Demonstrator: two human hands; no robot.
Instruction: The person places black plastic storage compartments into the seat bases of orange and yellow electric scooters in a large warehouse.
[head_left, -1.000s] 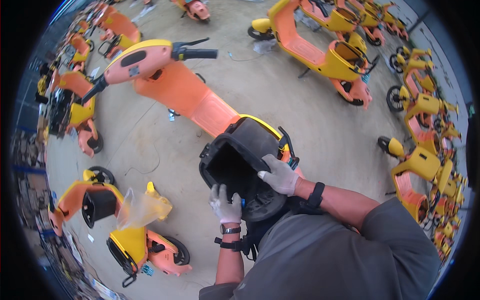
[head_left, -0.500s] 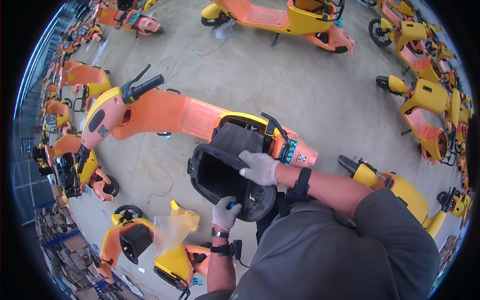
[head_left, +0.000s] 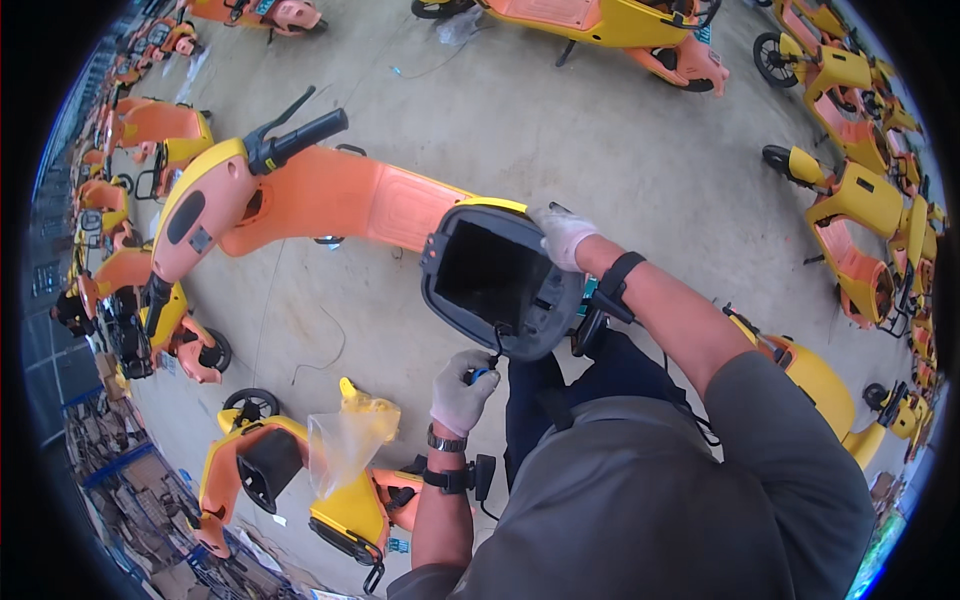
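Observation:
A black storage bucket [head_left: 553,322] with a wide rim sits at the rear of an orange-and-yellow scooter [head_left: 330,205], its dark opening facing up. My gloved right hand [head_left: 562,238] grips the bucket's far right rim. Below the bucket's near edge, my gloved left hand [head_left: 461,396] is closed around a small blue-and-black piece [head_left: 482,375]. A thin black stem or cord [head_left: 497,340] runs from that hand up to the rim; which of the two it is, I cannot tell. The bucket hides most of the scooter's rear.
Near left, a second scooter [head_left: 347,512] carries a clear plastic bag [head_left: 343,455] and a yellow part [head_left: 372,408]. To the right stands a yellow scooter [head_left: 810,385]. More scooters line both sides and the far floor. A thin wire [head_left: 343,330] lies on the concrete floor.
The bucket has shifted right and turned more upright-facing. My right hand has moved from its inner edge to the far right rim. My left hand has dropped below the rim, exposing the black stem.

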